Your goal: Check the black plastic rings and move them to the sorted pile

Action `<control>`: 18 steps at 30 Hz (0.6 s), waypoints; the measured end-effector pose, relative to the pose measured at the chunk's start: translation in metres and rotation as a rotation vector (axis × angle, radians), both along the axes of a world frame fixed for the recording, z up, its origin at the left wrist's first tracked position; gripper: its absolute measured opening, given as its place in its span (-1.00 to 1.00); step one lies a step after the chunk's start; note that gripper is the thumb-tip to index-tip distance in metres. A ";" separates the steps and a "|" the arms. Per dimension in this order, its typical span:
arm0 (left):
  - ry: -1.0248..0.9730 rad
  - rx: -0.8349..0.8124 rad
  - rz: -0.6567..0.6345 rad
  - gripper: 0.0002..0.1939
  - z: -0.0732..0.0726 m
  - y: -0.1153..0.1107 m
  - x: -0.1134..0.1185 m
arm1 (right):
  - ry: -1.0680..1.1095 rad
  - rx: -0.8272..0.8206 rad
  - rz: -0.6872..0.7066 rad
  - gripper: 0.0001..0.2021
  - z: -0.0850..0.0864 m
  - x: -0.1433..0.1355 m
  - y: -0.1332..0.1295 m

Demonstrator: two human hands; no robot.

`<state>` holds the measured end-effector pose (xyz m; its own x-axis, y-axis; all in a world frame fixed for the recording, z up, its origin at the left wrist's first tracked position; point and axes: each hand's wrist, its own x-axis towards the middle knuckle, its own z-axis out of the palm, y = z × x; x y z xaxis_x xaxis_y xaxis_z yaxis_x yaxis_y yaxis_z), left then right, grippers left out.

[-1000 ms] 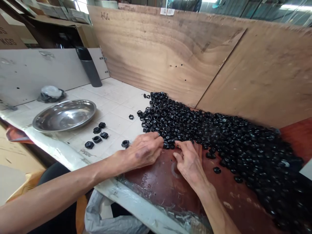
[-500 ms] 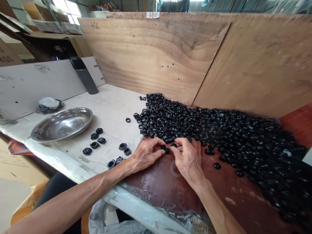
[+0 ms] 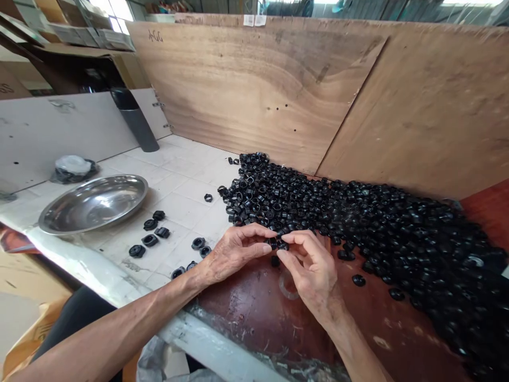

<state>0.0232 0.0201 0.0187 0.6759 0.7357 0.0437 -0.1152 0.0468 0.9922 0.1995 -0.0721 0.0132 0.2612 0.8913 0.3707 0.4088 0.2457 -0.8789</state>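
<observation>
Just over the red-brown board [image 3: 254, 313], the left hand [image 3: 236, 249] and right hand [image 3: 312, 265] each pinched a small black plastic fitting [image 3: 272, 243], seemingly light, stiff and slightly slick, best held around its outside.

Workbench [image 3: 186, 183] under heaped black parts [image 3: 382, 223], metal bowl [image 3: 97, 202], bottle [image 3: 138, 126].

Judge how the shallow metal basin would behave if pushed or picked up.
The metal basin is probably stiff, given its smoothly curved metal wall. Its broad, shallow shape suggests it would slide sooner than tip. The shiny surface may feel slippery.
</observation>
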 end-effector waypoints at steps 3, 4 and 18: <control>-0.009 0.029 0.011 -0.73 -0.002 -0.001 0.000 | -0.146 0.042 0.024 -0.85 0.000 0.002 0.001; -0.029 -0.011 0.011 -0.71 -0.003 -0.001 0.001 | -0.154 0.039 0.023 -0.82 0.001 0.002 0.001; -0.128 -0.004 0.030 -0.77 -0.008 -0.006 0.003 | -0.145 0.008 -0.070 -0.72 -0.003 0.000 -0.003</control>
<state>0.0262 0.0145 0.0109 0.6430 0.7556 0.1255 -0.2425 0.0454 0.9691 0.1991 -0.0751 0.0100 0.2656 0.8695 0.4165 0.5479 0.2193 -0.8073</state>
